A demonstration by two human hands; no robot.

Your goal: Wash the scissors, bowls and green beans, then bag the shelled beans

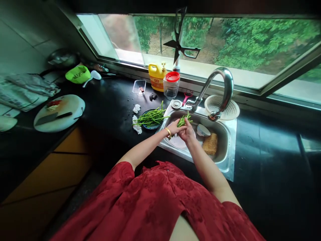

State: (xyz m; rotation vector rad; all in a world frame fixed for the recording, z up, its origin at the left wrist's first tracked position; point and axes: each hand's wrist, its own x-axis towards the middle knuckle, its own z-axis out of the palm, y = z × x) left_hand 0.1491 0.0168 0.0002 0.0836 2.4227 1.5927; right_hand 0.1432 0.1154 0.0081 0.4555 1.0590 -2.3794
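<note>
Over the left part of the steel sink, both my hands are closed around a bunch of short green stalks. My left hand, with a gold bangle at the wrist, grips the bunch from the left. My right hand holds it from the right, fingers pressed to the stalks. Under them a pale basin or plate is partly hidden by my hands. Left of the sink, long green beans lie heaped on a dark plate. A small bowl and a brown sponge-like block are inside the sink.
The curved faucet rises behind the sink, beside a white colander. A red-lidded jar and a yellow jug stand near the window. Leftward, a cutting board bears a cleaver. Scissors hang in front of the window.
</note>
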